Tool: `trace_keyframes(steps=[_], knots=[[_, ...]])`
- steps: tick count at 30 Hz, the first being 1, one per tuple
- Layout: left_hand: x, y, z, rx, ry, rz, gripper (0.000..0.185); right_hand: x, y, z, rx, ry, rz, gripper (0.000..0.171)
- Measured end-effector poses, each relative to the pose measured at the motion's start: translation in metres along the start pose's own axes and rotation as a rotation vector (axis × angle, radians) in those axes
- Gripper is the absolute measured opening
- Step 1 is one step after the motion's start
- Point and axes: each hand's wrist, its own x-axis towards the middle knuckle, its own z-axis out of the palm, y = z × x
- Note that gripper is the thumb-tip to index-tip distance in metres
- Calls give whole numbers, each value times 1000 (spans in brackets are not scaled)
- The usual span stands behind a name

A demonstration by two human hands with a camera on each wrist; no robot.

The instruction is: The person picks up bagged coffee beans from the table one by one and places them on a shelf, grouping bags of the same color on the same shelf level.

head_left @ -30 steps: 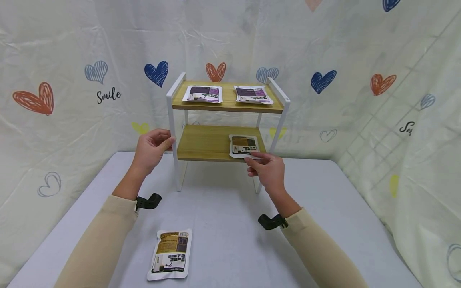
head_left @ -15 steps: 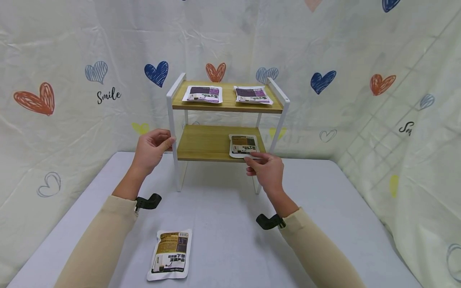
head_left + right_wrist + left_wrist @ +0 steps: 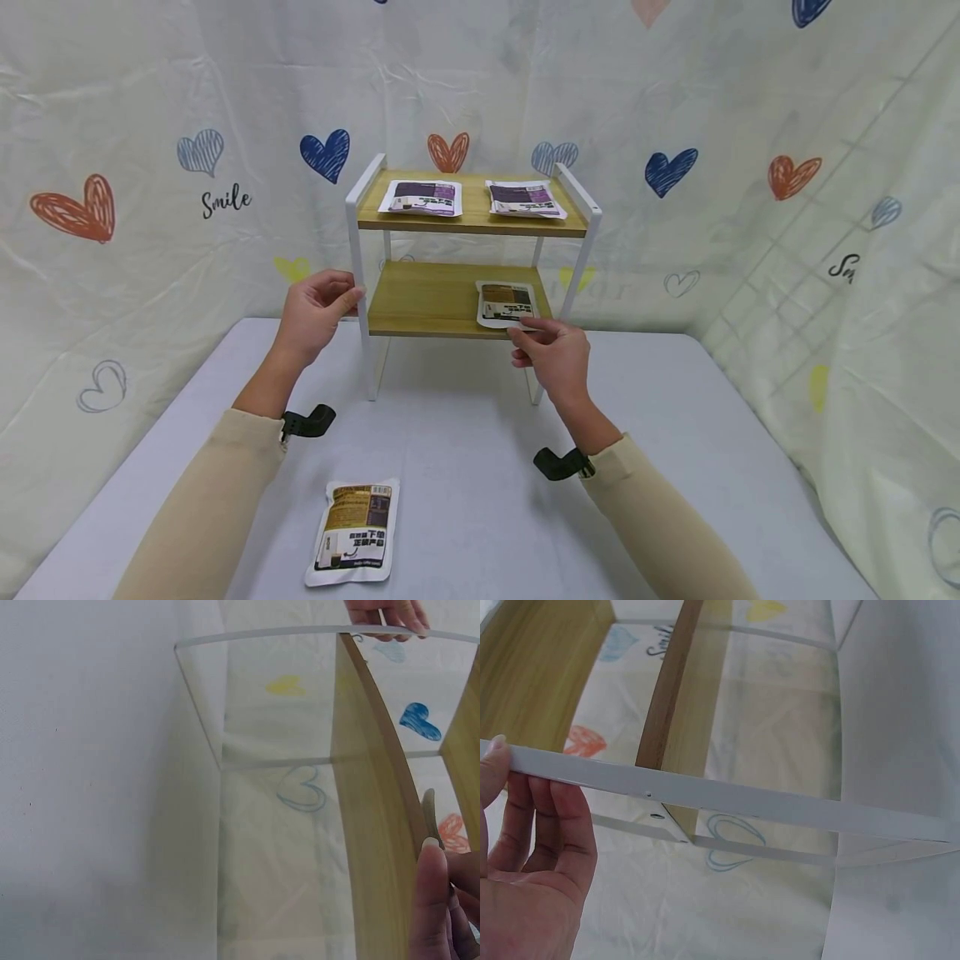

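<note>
A two-tier rack with wooden shelves and a white frame [image 3: 356,242] stands at the table's back. My left hand [image 3: 318,310] pinches its front left upright between thumb and fingers, as the left wrist view also shows. On the right of the lower shelf [image 3: 423,300] lies a white pouch with a brown label [image 3: 506,302]. My right hand [image 3: 558,354] pinches the pouch's near edge at the shelf front, its thumb [image 3: 429,877] lowest. A second brown-label pouch [image 3: 354,533] lies flat on the table, near my left forearm.
Purple-label pouches lie on the top shelf, one at the left [image 3: 422,198] and a layered pile at the right [image 3: 525,200]. A white sheet with printed hearts [image 3: 326,156] hangs behind and beside the white table [image 3: 457,467].
My right forearm has shifted very slightly left. The left hand, the rack and the pouches stay where they were.
</note>
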Motion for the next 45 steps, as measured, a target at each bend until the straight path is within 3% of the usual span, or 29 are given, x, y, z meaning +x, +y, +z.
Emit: trace_keyframes(steps=[13,27,31,45], knots=[[0,0,-1,-3,-7,5,28,-4,-1,-3,3,-29,-28,29],[0,1,0,5,1,2,30,-27,-7,-6,-12,-101,56,30],[0,0,0,5,0,3,30,-34,-2,-5,-11,-128,86,35],[1,-1,-1,-6,-5,7,30,-68,21,11,59,-208,130,30]])
